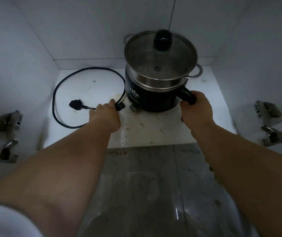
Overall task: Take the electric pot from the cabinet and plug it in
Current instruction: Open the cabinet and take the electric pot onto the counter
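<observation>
The black electric pot (154,98) stands on the white cabinet shelf (154,132), topped by a steel steamer ring and a glass lid (159,55) with a black knob. My right hand (196,110) is closed around the pot's black side handle (187,95). My left hand (105,116) grips the black power cord (56,93) at its connector end, just left of the pot's base. The cord loops across the shelf to the left, and its plug (75,104) lies flat near my left hand.
White cabinet walls enclose the shelf on the left, right and back. Metal door hinges sit at the left (5,134) and right (270,122) edges of the opening. A grey tiled floor (145,185) lies below the shelf's front edge.
</observation>
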